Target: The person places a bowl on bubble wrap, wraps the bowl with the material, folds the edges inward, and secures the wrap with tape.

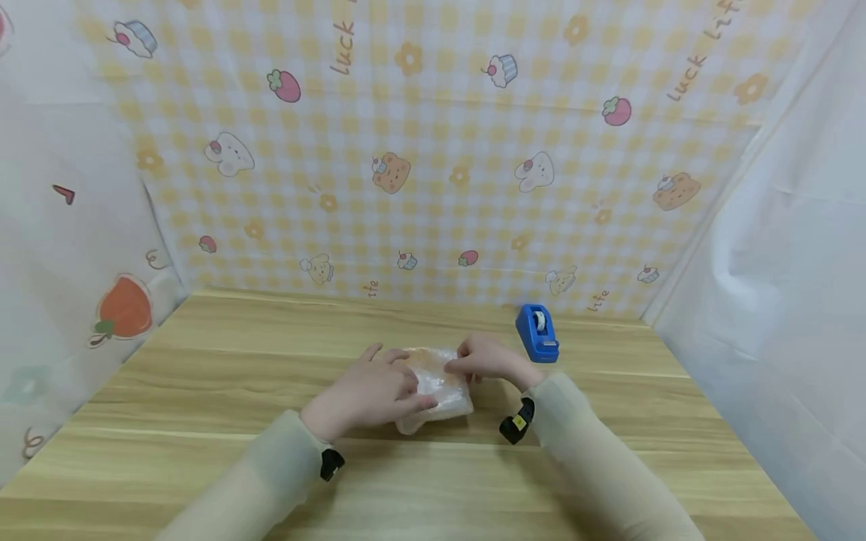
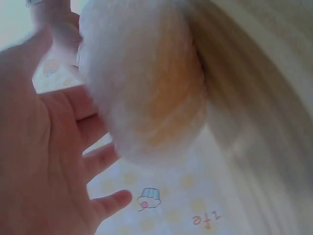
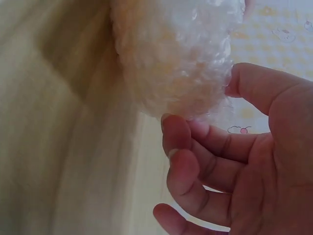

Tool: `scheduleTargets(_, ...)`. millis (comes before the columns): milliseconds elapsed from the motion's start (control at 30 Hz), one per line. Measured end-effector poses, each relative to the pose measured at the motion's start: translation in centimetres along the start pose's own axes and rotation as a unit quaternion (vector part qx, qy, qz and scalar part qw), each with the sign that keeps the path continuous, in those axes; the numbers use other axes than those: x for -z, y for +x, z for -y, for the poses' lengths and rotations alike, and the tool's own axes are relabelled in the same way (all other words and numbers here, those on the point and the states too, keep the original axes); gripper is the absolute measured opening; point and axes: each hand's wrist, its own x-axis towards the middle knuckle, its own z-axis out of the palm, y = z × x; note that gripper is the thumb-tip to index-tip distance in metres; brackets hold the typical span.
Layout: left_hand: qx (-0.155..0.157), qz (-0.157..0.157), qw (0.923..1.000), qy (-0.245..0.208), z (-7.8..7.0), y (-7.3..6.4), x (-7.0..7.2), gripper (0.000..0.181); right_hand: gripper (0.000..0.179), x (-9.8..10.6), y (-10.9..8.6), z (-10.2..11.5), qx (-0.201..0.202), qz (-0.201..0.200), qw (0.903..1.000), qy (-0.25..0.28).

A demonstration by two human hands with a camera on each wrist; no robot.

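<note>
A bundle in clear bubble wrap [image 1: 443,387] lies on the wooden table in front of me; something orange-yellow shows faintly through the wrap [image 2: 166,83]. My left hand [image 1: 375,391] rests against its left side with the fingers spread and fairly straight, the thumb over the near part. On the right side, my right hand [image 1: 489,356] pinches the edge of the wrap between thumb and curled fingers. From close up, the right wrist view shows the thumb and fingertips of that hand [image 3: 234,142] at the end of the bundle [image 3: 171,58]. What the wrap encloses cannot be made out.
Behind my right hand stands a blue tape dispenser [image 1: 538,334] with a roll of tape in it. A yellow checked cloth [image 1: 433,150] hangs along the table's back edge, and pale cloths hang at both sides.
</note>
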Motion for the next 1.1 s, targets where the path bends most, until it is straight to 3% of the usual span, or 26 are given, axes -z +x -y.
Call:
scheduleTargets(267,0.020,-0.044,0.9985,0.026,0.6,0.4,-0.4,0.021,0.037,-0.9,0.2,-0.1,0.010,-0.030,0.9985,0.045)
scheduleTargets(667,0.004,-0.062,0.9980,0.011,1.5,0.5,-0.8,0.025,0.041,-0.5,0.5,0.1,-0.006,-0.034,0.9985,0.043)
scheduleTargets(833,0.011,-0.071,0.9974,-0.007,2.3,0.3,0.2,0.029,0.046,0.4,-0.1,0.0,-0.020,-0.039,0.9972,0.060)
scheduleTargets(967,0.021,-0.088,0.9959,-0.007,3.4,-0.2,1.5,0.032,0.047,1.8,-0.9,-0.8,-0.023,-0.084,0.9949,0.051)
scheduleTargets(1100,0.030,-0.112,0.9933,-0.004,5.2,-1.1,2.4,0.036,0.042,3.1,-1.4,-2.5,-0.015,-0.155,0.9877,0.004)
